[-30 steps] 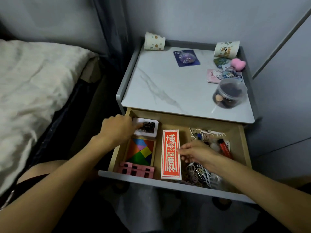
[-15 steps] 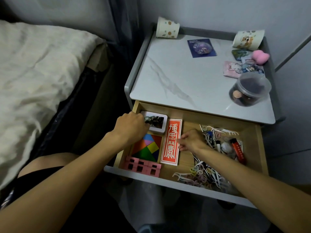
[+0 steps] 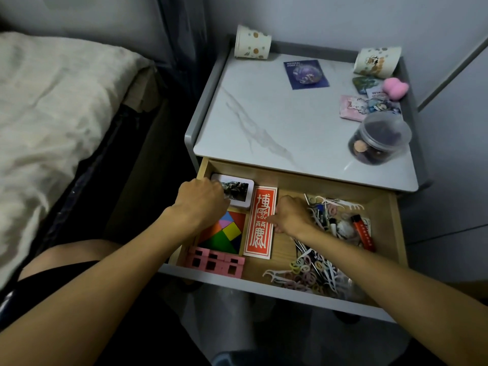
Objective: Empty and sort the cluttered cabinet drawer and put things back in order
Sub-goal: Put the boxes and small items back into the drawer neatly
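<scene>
1. The wooden drawer (image 3: 396, 233) stands pulled out below the cabinet top (image 3: 264, 122), and both hands reach into its left half.
2. The left hand (image 3: 200, 200) lies over the back left corner. Its fingers are curled down round the left edge of a white-rimmed box (image 3: 239, 191), and the fingertips are hidden behind the knuckles. The box is a rounded rectangle with a dark picture on its face.
3. The right hand (image 3: 293, 216) pinches the right edge of the red card (image 3: 261, 223), thumb on top and fingers curled beneath. The card is a long, flat strip with white characters and a white border, lying lengthwise just right of the box.
4. Below the left wrist sits a tangram puzzle (image 3: 224, 233), bright flat pieces in a shallow wooden tray. Touching its front edge are pink blocks (image 3: 215, 262), matte with square holes.
5. Right of the right forearm lies a tangle of thin plastic floss picks (image 3: 303, 273), white and pastel, and a glossy red lighter (image 3: 363, 232).
6. The cabinet top is smooth with a marble pattern and carries a clear lidded jar (image 3: 380, 138).
</scene>
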The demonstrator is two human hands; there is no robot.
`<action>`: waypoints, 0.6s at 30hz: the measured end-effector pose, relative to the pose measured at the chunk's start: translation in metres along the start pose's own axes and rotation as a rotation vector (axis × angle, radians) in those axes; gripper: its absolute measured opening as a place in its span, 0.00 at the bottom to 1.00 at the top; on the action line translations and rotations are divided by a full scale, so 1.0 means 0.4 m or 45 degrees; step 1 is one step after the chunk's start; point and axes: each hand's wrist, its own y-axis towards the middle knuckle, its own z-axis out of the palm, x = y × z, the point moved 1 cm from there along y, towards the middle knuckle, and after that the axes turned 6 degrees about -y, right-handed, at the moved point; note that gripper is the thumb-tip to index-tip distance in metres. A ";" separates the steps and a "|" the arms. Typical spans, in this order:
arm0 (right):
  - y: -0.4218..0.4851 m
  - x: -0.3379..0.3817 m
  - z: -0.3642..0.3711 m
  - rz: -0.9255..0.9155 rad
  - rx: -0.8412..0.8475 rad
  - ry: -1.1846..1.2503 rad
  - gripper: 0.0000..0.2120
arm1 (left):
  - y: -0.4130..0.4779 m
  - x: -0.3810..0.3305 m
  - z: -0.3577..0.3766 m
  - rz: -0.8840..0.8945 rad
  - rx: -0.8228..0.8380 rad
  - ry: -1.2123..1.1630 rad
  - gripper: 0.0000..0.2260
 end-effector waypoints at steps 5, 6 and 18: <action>-0.007 0.006 -0.023 0.056 0.029 0.066 0.14 | 0.010 0.002 -0.001 -0.054 -0.022 -0.048 0.16; -0.015 0.011 -0.030 0.061 0.029 0.059 0.15 | 0.011 0.003 0.001 -0.062 -0.032 -0.050 0.16; -0.156 0.039 -0.281 -0.401 -0.326 -0.111 0.08 | -0.030 -0.081 -0.089 0.144 -0.358 -0.375 0.13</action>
